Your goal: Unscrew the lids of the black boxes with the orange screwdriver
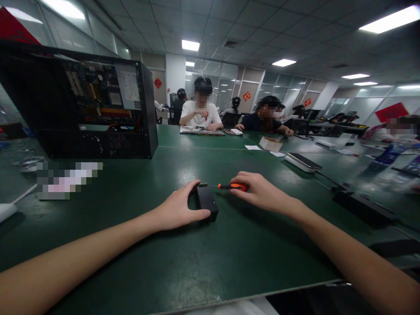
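In the middle of the green table (183,262) my left hand (179,208) grips a small black box-shaped part (206,199), with the thumb on its near side and the fingers on its far side. Small screws or holes dot its upper face. My right hand (257,190) is closed around the orange and black handle of a screwdriver (233,187). Its thin shaft points left toward the box's right side, near the far corner. Whether the tip touches the box I cannot tell.
An opened black computer case (147,109) stands at the left. At the right lie a flat white-and-black device (303,162), a black power strip (364,208) and a small open cardboard box (271,143). Across the table sits a person in a white shirt (201,114).
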Demonstrator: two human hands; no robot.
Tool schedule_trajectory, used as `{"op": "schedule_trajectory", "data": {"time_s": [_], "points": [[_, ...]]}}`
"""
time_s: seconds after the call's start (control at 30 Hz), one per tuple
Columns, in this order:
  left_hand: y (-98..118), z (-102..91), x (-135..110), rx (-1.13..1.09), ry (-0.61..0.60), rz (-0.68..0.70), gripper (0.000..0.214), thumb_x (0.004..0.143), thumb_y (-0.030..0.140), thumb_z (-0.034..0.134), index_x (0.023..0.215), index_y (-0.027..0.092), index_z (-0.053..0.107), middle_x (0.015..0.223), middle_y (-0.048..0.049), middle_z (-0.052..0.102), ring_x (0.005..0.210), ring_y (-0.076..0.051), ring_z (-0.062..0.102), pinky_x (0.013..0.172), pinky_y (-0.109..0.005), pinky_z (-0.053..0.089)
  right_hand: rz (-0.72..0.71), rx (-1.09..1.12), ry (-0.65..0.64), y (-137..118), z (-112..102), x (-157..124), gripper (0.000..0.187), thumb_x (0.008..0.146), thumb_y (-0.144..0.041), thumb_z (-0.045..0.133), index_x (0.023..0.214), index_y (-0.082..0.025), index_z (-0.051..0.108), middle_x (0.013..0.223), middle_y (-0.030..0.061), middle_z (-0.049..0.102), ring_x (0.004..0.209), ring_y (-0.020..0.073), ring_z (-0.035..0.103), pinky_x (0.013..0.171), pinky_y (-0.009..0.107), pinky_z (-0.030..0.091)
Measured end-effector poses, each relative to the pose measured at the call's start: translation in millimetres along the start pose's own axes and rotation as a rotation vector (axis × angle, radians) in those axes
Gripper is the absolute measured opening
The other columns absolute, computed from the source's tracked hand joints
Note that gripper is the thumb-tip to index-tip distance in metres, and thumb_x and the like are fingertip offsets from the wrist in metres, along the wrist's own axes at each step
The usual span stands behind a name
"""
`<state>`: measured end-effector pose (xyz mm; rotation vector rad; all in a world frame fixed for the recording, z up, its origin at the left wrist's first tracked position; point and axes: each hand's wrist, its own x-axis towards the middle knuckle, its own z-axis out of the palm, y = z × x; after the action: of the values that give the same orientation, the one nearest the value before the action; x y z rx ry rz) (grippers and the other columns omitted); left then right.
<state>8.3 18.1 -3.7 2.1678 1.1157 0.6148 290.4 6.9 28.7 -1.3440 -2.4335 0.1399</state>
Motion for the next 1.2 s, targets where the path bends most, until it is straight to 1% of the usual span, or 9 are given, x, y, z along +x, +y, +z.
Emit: {"op": "schedule_trajectory", "data": {"time_s": [0.1, 0.2, 0.33, 0.47, 0.63, 0.8, 1.0, 1.1, 1.2], "points": [[5, 0.7, 0, -0.02, -0.007, -0.044, 0.1, 0.072, 0.056, 0.077, 0.155, 0.016, 0.037, 0.149, -0.0206, 0.051, 0.133, -0.041, 0.052, 0.11, -0.054, 0.042, 0.002, 0.085, 0.213, -8, -17, -2, 0.032, 0.095, -0.046, 0.055, 0.096, -0.017, 0.069, 0.088, 0.0081, 0.07, 0.076, 0.0182, 0.062, 0.067, 0.03, 0.046], [8, 5.4, 1, -0.011, 0.015, -0.057, 0.108, 0.069, 0.059, 0.079, 0.157, 0.016, 0.032, 0.153, -0.0214, 0.047, 0.137, -0.043, 0.047, 0.111, -0.055, 0.04, -0.009, 0.048, 0.308, -20, -35, 1, 0.034, 0.096, -0.048, 0.052, 0.089, -0.018, 0.066, 0.066, 0.0026, 0.063, 0.055, 0.0137, 0.052, 0.054, 0.028, 0.037], [11, 9.1, 4, 0.044, 0.04, 0.009, 0.104, 0.068, 0.068, 0.076, 0.152, 0.019, 0.04, 0.15, -0.019, 0.05, 0.134, -0.045, 0.049, 0.11, -0.057, 0.039, -0.144, -0.104, 0.355, -41, -60, 19, 0.035, 0.097, -0.048, 0.051, 0.082, -0.019, 0.063, 0.06, 0.0008, 0.059, 0.053, 0.0117, 0.046, 0.055, 0.027, 0.034], [15, 7.2, 5, 0.034, 0.03, 0.008, 0.093, 0.069, 0.063, 0.077, 0.145, 0.019, 0.046, 0.141, -0.0167, 0.058, 0.126, -0.042, 0.057, 0.105, -0.053, 0.045, -0.281, -0.185, 0.318, -60, -75, 44, 0.031, 0.095, -0.045, 0.055, 0.08, -0.019, 0.063, 0.063, -0.0002, 0.056, 0.057, 0.0112, 0.047, 0.058, 0.027, 0.034], [15, 9.0, 4, 0.058, 0.043, 0.018, 0.092, 0.071, 0.063, 0.075, 0.146, 0.019, 0.045, 0.142, -0.0162, 0.058, 0.125, -0.041, 0.058, 0.105, -0.053, 0.045, -0.322, -0.201, 0.3, -70, -77, 56, 0.033, 0.093, -0.047, 0.056, 0.078, -0.019, 0.063, 0.065, 0.0, 0.053, 0.066, 0.0128, 0.051, 0.064, 0.027, 0.035], [11, 12.4, 4, 0.062, 0.054, -0.002, 0.103, 0.071, 0.065, 0.074, 0.155, 0.017, 0.036, 0.152, -0.0184, 0.049, 0.136, -0.043, 0.049, 0.111, -0.053, 0.041, -0.344, -0.204, 0.263, -69, -76, 52, 0.03, 0.094, -0.044, 0.056, 0.079, -0.019, 0.063, 0.063, -0.0011, 0.051, 0.062, 0.0111, 0.049, 0.062, 0.027, 0.035], [14, 17.9, 0, 0.015, 0.052, -0.11, 0.109, 0.077, 0.056, 0.071, 0.16, 0.007, 0.019, 0.156, -0.0258, 0.041, 0.14, -0.04, 0.045, 0.113, -0.048, 0.039, -0.348, -0.208, 0.334, -69, -77, 52, 0.03, 0.095, -0.041, 0.056, 0.079, -0.017, 0.064, 0.063, -0.0002, 0.053, 0.064, 0.0116, 0.051, 0.061, 0.026, 0.035], [17, 21.7, -3, 0.041, 0.109, -0.1, 0.104, 0.076, 0.061, 0.071, 0.156, 0.008, 0.03, 0.149, -0.0239, 0.05, 0.133, -0.04, 0.053, 0.107, -0.048, 0.044, -0.388, -0.214, 0.342, -68, -72, 55, 0.028, 0.094, -0.039, 0.056, 0.079, -0.016, 0.064, 0.061, -0.0007, 0.053, 0.06, 0.0106, 0.05, 0.06, 0.026, 0.035], [17, 22.0, -4, 0.0, 0.126, 0.001, 0.072, 0.082, 0.05, 0.069, 0.144, 0.016, 0.052, 0.131, -0.0126, 0.068, 0.115, -0.034, 0.065, 0.097, -0.041, 0.051, -0.408, -0.212, 0.349, -67, -68, 56, 0.026, 0.094, -0.036, 0.057, 0.08, -0.016, 0.063, 0.06, -0.0009, 0.055, 0.057, 0.0103, 0.048, 0.059, 0.026, 0.035]]}}
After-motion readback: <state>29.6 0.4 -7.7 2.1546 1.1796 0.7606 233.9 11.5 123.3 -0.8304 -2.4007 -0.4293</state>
